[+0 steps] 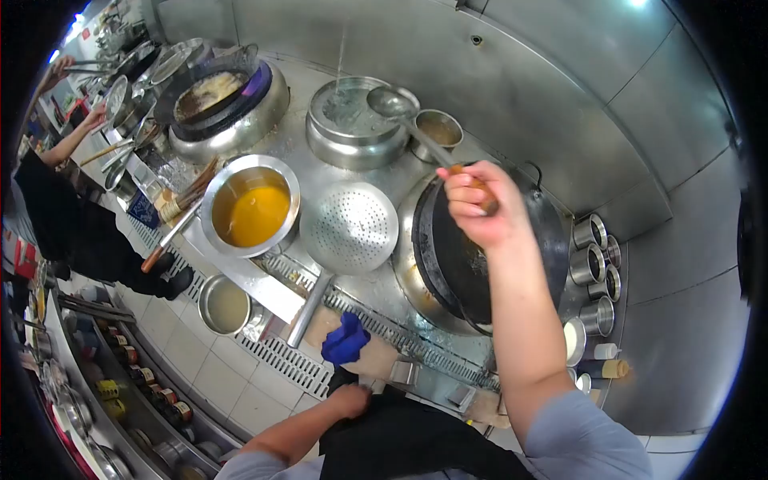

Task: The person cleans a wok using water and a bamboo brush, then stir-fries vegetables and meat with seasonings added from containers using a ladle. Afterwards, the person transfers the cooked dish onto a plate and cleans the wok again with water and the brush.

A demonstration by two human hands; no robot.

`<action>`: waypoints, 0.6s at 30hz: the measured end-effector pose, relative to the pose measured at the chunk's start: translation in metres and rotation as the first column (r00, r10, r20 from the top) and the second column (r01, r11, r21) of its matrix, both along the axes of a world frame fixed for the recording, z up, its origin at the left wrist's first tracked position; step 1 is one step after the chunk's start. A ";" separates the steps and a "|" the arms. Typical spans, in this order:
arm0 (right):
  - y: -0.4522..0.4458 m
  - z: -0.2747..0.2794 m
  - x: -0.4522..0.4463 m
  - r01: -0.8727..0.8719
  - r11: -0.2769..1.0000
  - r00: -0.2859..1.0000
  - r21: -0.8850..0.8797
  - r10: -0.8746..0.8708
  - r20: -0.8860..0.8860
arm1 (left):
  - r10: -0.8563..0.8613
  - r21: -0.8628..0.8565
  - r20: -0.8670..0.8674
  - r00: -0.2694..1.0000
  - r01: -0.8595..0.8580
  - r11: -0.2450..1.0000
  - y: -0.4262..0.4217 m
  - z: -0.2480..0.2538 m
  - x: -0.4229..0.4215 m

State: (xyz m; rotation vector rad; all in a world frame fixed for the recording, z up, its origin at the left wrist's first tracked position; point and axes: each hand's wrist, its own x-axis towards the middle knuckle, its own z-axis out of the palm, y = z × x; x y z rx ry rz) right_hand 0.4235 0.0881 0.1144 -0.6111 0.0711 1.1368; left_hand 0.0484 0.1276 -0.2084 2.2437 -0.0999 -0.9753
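Observation:
My right hand [482, 205] is wrapped round the wooden handle of a metal ladle [392, 102], held over the black wok [532, 240]. The ladle's bowl is above the right rim of a round steel water pot [358, 120], beside a small steel container [438, 132]. Low in front of my black apron, my left hand [350, 401] is closed, and what it may hold is hidden. Just beyond it lies a blue cloth [346, 338]. A perforated strainer [350, 228] rests left of the wok, next to a pot of orange liquid [258, 214].
At the far left another person [72, 216] stands by a second wok [210, 94]. Steel cups [590, 264] and bottles [612, 369] line the right side. A pot of pale liquid [225, 306] sits lower left, near a shelf of jars [144, 376]. A steel wall [512, 96] rises behind the stove.

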 end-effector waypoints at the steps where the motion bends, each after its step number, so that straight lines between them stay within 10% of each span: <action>1: -0.018 0.007 -0.008 -0.016 0.999 1.000 0.048 0.016 -0.005 | -0.055 -0.012 0.212 0.976 0.059 0.998 -0.021 -0.022 0.005; 3: -0.053 0.022 -0.031 0.005 0.990 1.000 0.142 -0.003 -0.018 | -0.143 -0.017 0.378 0.914 0.161 0.987 -0.073 -0.077 0.024; 9: -0.161 0.051 -0.097 0.126 0.992 0.992 0.029 -0.127 0.025 | -0.143 -0.025 0.138 0.980 0.148 0.989 -0.140 -0.049 0.051; 18: -0.287 0.029 -0.143 0.305 0.733 0.912 -0.608 -0.042 0.408 | -0.159 0.224 0.067 0.985 0.140 0.964 -0.198 -0.110 0.052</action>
